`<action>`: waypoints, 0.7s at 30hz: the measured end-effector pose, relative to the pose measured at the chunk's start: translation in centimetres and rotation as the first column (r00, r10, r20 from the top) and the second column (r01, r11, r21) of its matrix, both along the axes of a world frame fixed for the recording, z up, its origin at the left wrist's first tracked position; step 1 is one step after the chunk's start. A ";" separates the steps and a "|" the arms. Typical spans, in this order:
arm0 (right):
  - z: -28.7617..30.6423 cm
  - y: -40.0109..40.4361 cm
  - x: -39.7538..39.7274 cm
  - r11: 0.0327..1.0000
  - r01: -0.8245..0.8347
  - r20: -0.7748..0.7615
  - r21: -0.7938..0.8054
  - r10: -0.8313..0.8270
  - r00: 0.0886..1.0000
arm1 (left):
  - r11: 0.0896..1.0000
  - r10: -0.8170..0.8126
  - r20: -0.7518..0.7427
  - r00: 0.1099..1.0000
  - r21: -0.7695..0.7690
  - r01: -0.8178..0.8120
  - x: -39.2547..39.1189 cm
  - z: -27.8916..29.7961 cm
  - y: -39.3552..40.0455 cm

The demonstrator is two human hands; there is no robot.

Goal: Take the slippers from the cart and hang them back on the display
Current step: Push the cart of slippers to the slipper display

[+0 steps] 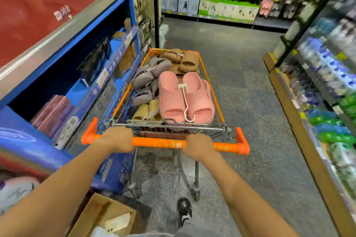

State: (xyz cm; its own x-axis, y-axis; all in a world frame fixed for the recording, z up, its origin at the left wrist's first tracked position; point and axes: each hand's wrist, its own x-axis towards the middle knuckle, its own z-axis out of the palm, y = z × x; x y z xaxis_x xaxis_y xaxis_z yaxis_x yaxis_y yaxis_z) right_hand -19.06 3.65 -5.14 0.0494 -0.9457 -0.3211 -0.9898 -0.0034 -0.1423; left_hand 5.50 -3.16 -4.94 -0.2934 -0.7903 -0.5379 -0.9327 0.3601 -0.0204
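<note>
Transport step: we are gripping the cart's orange handle (159,143), left hand (118,139) and right hand (199,147) fingers clamped around it; pink slippers (185,96) are lying beyond the handle. Next, judging, we are needing a halt beside the display.

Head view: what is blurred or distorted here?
Head view: the side shelves, blue shelving unit included, smear with motion blur; the pink foam slippers and orange cart handle stay fairly sharp; wide-angle bending at the edges.
</note>
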 end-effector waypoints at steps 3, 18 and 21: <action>-0.3 0.4 -0.9 1.000 -0.015 -0.045 -0.002 0.014 0.999 | 0.999 -0.043 -0.020 0.999 -0.026 0.043 -0.8 -0.1 1.0; -1.3 2.9 -5.0 1.000 -0.015 -0.049 -0.011 0.015 0.999 | 0.984 -0.175 -0.123 0.977 -0.012 0.175 -4.2 -0.6 2.5; -1.4 2.9 -6.1 0.999 -0.030 -0.003 -0.015 0.030 1.000 | 0.983 -0.182 -0.136 0.974 -0.008 0.182 -5.0 -0.6 2.1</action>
State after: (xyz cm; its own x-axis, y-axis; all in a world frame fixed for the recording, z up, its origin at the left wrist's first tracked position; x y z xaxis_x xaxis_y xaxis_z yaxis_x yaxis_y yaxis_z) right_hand -25.20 6.50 -6.53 0.0767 -0.9485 -0.3074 -0.9897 -0.0351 -0.1389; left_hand 0.50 -1.08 -5.58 -0.5028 -0.7146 -0.4863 -0.8453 0.5240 0.1039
